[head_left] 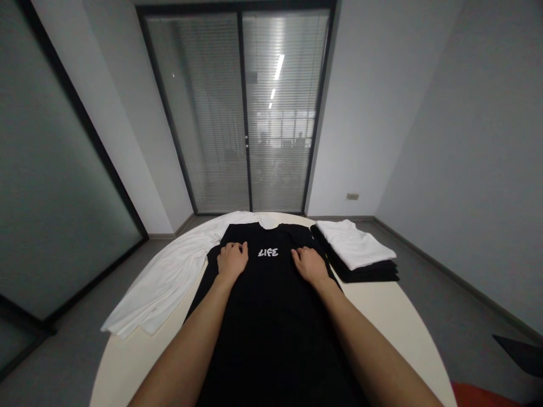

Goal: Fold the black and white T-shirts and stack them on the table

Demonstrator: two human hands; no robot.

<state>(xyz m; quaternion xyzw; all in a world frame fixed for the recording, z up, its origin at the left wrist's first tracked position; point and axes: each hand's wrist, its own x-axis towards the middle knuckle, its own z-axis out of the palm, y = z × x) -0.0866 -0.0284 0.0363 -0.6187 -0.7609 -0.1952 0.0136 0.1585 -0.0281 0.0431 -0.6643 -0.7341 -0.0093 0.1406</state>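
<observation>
A black T-shirt [275, 328] lies spread out on the table, its neckline at the far end and small white lettering across the chest. My left hand [232, 260] rests on the upper left of the shirt, fingers on the cloth and thumb apart. On the upper right of it lies my right hand [310, 263], its fingers stretched over the fabric near the sleeve. Neither hand shows cloth gripped in it. The shirt's near end runs out of the bottom of the view between my forearms.
A loose white garment [169, 282] lies rumpled along the table's left side. At the right stands a stack of folded black garments [369, 275] with a folded white garment [354, 243] on top. The pale table [399, 328] has a rounded edge. Glass doors [246, 113] stand beyond.
</observation>
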